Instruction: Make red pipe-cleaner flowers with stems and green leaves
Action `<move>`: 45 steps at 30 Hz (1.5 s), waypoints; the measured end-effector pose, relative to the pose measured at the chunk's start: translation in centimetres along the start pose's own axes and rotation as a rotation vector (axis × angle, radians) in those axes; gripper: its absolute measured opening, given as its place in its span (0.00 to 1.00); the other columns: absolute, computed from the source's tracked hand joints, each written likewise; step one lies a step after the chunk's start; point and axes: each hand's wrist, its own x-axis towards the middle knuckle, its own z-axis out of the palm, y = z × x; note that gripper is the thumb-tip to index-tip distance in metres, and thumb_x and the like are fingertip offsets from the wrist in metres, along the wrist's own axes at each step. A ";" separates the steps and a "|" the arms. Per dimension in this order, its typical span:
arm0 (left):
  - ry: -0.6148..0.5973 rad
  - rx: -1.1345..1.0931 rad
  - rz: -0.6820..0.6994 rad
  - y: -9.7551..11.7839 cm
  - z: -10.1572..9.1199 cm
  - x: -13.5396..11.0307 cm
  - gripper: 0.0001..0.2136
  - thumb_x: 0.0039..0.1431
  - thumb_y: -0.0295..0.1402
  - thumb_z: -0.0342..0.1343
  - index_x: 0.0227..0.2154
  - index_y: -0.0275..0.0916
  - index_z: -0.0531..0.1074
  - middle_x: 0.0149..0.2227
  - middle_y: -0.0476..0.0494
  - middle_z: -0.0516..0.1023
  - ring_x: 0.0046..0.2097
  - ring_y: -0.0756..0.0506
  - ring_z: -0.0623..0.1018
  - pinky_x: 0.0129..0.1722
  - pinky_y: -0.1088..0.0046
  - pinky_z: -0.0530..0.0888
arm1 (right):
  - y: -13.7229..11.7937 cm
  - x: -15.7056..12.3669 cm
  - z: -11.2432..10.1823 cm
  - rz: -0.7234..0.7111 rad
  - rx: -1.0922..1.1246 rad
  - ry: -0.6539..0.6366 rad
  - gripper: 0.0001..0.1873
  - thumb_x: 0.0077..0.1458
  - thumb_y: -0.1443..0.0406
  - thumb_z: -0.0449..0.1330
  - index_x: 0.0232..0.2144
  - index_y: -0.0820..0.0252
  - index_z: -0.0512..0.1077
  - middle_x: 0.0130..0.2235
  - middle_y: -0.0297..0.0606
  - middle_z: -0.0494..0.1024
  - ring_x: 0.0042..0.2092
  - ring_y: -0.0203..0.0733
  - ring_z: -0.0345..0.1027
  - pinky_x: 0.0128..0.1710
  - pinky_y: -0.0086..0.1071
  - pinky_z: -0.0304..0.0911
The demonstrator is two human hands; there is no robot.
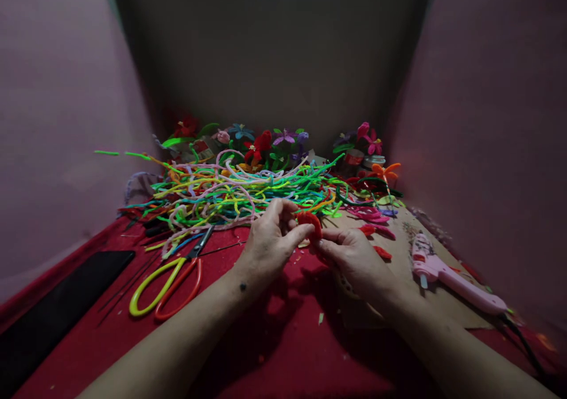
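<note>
My left hand and my right hand meet above the red cloth, both pinching a small red pipe-cleaner piece bent into a loop. The left thumb and fingers close on its left side. My right hand's fingers curl on its lower right side. Just beyond the hands lies a big tangled heap of coloured pipe cleaners.
Scissors with yellow and red handles lie left of my left hand. A pink glue gun rests on brown cardboard at right. Finished pipe-cleaner flowers stand along the back wall. A black flat object lies at far left. Red petal pieces lie near my right hand.
</note>
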 end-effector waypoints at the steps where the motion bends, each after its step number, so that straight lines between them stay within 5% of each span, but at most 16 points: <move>1: 0.022 -0.049 0.004 0.0 0.0 0.0 0.12 0.49 0.36 0.57 0.35 0.39 0.64 0.25 0.54 0.66 0.26 0.52 0.69 0.25 0.77 0.67 | 0.0 0.0 0.1 0.010 -0.039 0.007 0.08 0.49 0.66 0.53 0.24 0.64 0.69 0.22 0.29 0.58 0.25 0.30 0.45 0.24 0.28 0.42; 8: 0.019 -0.026 0.066 -0.1 0.0 -0.2 0.04 0.53 0.32 0.53 0.29 0.37 0.68 0.30 0.46 0.73 0.31 0.49 0.74 0.27 0.74 0.74 | 0.0 -0.2 0.3 -0.049 -0.205 0.044 0.10 0.51 0.68 0.50 0.26 0.65 0.71 0.23 0.30 0.59 0.26 0.31 0.46 0.25 0.28 0.44; 19: 0.030 0.311 0.559 -0.4 -0.4 0.0 0.05 0.58 0.25 0.49 0.30 0.37 0.69 0.29 0.47 0.73 0.33 0.50 0.72 0.35 0.74 0.70 | 0.3 -0.1 0.3 -0.089 -0.251 0.059 0.10 0.51 0.67 0.51 0.24 0.64 0.71 0.22 0.29 0.58 0.25 0.30 0.46 0.24 0.27 0.44; 25: 0.038 0.301 0.604 -0.4 -0.4 -0.2 0.04 0.57 0.24 0.50 0.31 0.37 0.69 0.28 0.47 0.72 0.31 0.52 0.72 0.33 0.76 0.70 | 0.0 -0.2 -0.1 0.106 0.007 0.021 0.06 0.45 0.69 0.56 0.23 0.65 0.73 0.18 0.27 0.58 0.20 0.27 0.44 0.19 0.26 0.40; 29: 0.039 0.320 0.645 -0.3 -0.5 -0.3 0.05 0.57 0.23 0.50 0.31 0.36 0.69 0.28 0.47 0.72 0.31 0.52 0.71 0.32 0.77 0.69 | -0.2 -0.1 -0.7 0.229 0.189 -0.081 0.11 0.48 0.64 0.58 0.32 0.65 0.75 0.14 0.27 0.61 0.14 0.26 0.47 0.14 0.24 0.39; 34: 0.079 0.335 0.674 0.1 -0.6 -0.4 0.05 0.57 0.22 0.50 0.31 0.37 0.68 0.28 0.48 0.72 0.31 0.53 0.71 0.32 0.78 0.69 | 0.1 0.1 -1.2 0.171 0.293 -0.233 0.14 0.52 0.61 0.57 0.34 0.68 0.75 0.17 0.34 0.71 0.15 0.27 0.59 0.15 0.22 0.48; 45: 0.043 0.297 0.640 0.4 -0.6 -1.0 0.06 0.57 0.23 0.50 0.32 0.37 0.70 0.28 0.46 0.73 0.31 0.52 0.72 0.32 0.77 0.70 | 0.9 0.1 -1.4 0.196 0.326 -0.186 0.11 0.50 0.61 0.60 0.24 0.65 0.71 0.14 0.31 0.68 0.12 0.26 0.56 0.11 0.20 0.46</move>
